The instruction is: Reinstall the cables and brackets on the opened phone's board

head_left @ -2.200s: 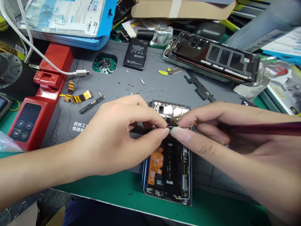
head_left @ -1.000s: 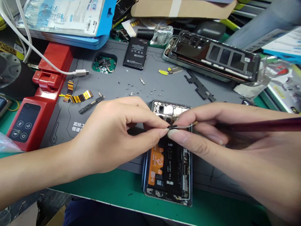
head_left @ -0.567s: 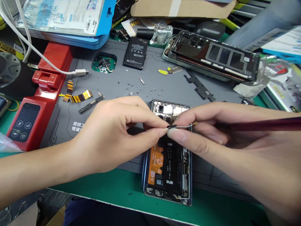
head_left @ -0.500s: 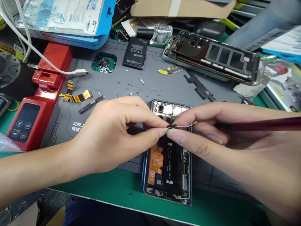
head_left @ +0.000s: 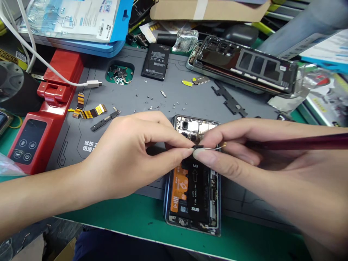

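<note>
Two bare hands work above an opened phone point(head_left: 195, 197), which lies face down across the near edge of the mat, its bottom end over the green tabletop point(head_left: 122, 217). Its long axis runs away from the person; the printed arrow on its black ribbon points to the far, camera end. The back cover is off, and the orange-labelled battery point(head_left: 178, 190) sits in its bay.

Over the phone's middle, the left hand point(head_left: 133, 156) has thumb and forefinger pinched together on one dark end of a thin cable point(head_left: 212, 148). The right hand point(head_left: 263, 177) is curled around a dark red tool point(head_left: 304, 142), its thumb and forefinger slightly parted with the cable between them; whether they grip it, I cannot tell. The cable lies crosswise to the phone, nearly level, its gold tip pointing right and a little away.

I judge the work partway: the inside is laid bare, but the cable is out of the frame, and whether it is coming or going is unclear. Beyond, loose screws point(head_left: 177, 103) and a black bracket point(head_left: 230, 99) lie unfitted on the grey mat point(head_left: 119, 96). Farther off rests another battery point(head_left: 156, 61).
</note>
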`<action>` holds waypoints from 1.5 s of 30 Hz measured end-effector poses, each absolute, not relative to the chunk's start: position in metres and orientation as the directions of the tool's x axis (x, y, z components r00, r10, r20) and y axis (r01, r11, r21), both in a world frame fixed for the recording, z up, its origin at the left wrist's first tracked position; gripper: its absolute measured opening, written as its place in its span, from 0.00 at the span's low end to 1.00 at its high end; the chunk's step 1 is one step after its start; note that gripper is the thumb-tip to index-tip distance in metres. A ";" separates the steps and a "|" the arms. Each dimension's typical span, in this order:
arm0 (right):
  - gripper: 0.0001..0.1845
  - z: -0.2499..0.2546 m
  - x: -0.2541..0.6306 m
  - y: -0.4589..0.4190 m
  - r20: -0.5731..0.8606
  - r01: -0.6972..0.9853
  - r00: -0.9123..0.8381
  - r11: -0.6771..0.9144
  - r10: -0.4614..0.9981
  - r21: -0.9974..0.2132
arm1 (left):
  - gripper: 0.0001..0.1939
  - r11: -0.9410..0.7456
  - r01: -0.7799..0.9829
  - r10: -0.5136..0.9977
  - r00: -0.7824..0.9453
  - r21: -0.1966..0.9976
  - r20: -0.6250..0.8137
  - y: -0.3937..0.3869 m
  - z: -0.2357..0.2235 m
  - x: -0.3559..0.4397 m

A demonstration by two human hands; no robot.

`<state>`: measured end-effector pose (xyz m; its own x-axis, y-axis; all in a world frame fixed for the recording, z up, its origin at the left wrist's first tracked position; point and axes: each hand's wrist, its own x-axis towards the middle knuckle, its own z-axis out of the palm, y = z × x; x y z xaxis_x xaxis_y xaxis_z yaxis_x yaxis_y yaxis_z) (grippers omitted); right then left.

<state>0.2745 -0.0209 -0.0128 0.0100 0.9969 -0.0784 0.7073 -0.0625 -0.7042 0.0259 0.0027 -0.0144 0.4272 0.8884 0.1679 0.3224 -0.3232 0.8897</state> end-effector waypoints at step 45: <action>0.18 -0.013 0.272 -0.012 0.160 0.769 -0.186 0.244 0.970 -0.591 | 0.05 -0.401 0.409 0.875 0.435 0.820 0.211 0.005 -0.022 0.031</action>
